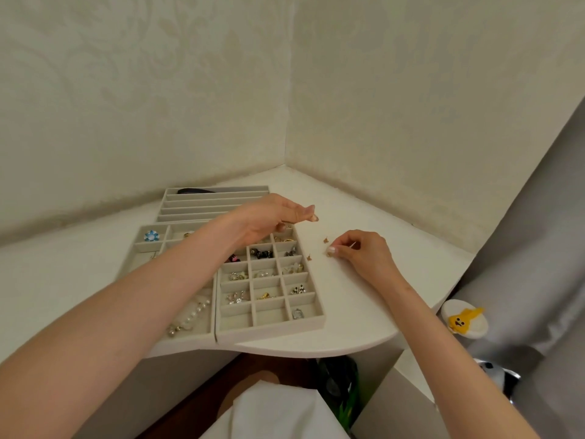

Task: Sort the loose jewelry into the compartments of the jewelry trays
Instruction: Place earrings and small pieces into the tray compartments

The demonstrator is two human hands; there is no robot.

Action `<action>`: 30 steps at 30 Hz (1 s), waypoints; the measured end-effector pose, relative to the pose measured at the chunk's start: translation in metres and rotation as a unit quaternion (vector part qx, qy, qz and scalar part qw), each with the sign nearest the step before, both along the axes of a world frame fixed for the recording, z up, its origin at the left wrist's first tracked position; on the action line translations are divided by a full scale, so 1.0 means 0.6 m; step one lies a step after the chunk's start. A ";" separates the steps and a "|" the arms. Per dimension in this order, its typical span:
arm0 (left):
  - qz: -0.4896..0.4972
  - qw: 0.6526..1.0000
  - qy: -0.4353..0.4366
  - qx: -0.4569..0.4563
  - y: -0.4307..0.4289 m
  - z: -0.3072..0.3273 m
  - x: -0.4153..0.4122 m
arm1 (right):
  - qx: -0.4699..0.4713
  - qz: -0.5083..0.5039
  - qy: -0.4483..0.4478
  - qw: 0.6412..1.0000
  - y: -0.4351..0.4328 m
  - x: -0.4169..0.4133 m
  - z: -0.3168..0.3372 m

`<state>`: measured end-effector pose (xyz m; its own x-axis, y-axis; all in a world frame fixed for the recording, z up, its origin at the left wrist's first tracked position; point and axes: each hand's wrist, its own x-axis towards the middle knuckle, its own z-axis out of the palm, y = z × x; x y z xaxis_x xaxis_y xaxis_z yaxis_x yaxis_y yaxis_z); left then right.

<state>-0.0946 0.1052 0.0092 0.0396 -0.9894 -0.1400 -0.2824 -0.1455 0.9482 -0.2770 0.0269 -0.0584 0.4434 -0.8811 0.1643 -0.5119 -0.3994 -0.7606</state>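
Most grid tray [269, 335] cells are filled, two gold studs [325, 240] wait loose on the surface [364, 312], left hand [272, 217] and right hand [364, 251] each pinching another.

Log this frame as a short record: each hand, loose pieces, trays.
left hand: pinches small gold piece beyond the grid tray's far right corner
right hand: pinches second gold piece on the table
loose: two loose gold pieces between tray and right hand
grid tray: many compartments filled, near row mostly empty
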 end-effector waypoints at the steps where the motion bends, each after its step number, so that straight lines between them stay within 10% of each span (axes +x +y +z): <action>1: -0.009 0.999 -0.037 -0.010 0.009 0.003 0.000 | 0.002 0.000 -0.002 1.000 0.000 0.000 0.000; 15: -0.173 0.897 -0.396 -0.092 0.146 -0.029 0.006 | 0.009 0.020 -0.064 0.998 0.010 0.001 0.006; 24: 0.168 0.930 -0.267 -0.189 0.069 -0.035 0.053 | 0.028 0.244 -0.059 0.968 0.105 0.015 0.062; 30: 0.207 0.945 -0.200 -0.156 0.012 -0.055 0.058 | 0.017 0.334 -0.005 0.943 0.142 0.029 0.055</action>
<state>-0.0596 0.1124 -0.0239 0.4195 -0.8685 0.2640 -0.6076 -0.0525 0.7925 -0.2596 0.1121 -0.0254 0.8993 -0.4115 0.1484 -0.1479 -0.6054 -0.7821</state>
